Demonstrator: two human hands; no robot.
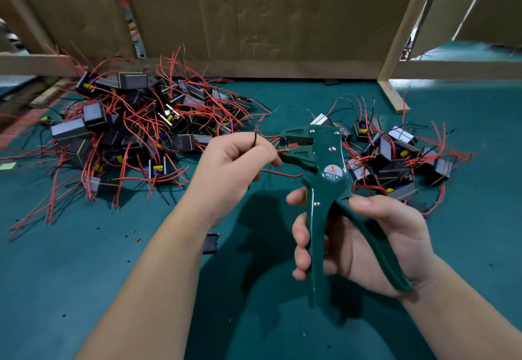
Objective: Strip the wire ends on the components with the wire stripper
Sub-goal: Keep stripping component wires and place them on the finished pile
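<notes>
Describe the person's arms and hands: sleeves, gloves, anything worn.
Both are bare. The left hand and right hand wear no gloves, rings or tape, and the forearms show no sleeves, watch or bands up to the frame's edge. The visible nails are short.

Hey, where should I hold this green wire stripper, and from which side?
Grip the wire stripper by its two long handles, from the near end, as the right hand does. Its head points away, at the red wire, and the handles splay toward you.
</notes>
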